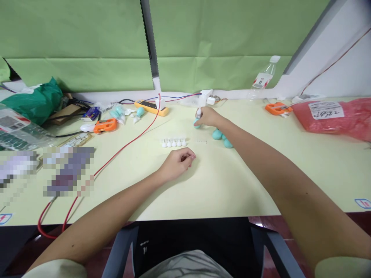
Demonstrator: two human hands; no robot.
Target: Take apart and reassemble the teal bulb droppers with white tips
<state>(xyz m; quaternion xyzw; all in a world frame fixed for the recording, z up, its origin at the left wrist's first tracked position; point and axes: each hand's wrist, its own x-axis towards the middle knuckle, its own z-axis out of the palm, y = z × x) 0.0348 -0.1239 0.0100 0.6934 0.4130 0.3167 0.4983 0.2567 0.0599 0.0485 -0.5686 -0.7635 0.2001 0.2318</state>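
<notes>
My right hand [209,116] reaches toward the back of the table, its fingers closed round a small turquoise rounded piece [197,124] with a white part at its top. Several similar turquoise egg-shaped pieces [216,134] lie together under my right forearm, which partly hides them. My left hand [177,164] rests on the table in front, fingers curled and thumb against the fingertips; what they hold, if anything, cannot be made out. Just beyond it is a row of several small white round-headed pieces [174,143]. Right of the row lies a faint line of tiny clear bits [201,141].
Left on the table [220,193] are an orange tool [106,125], a yellow power strip [152,107], a green bag [34,98] and a red cable [125,146]. Right are another orange tool [277,109], a red bag [327,125] and a clear bottle [265,77].
</notes>
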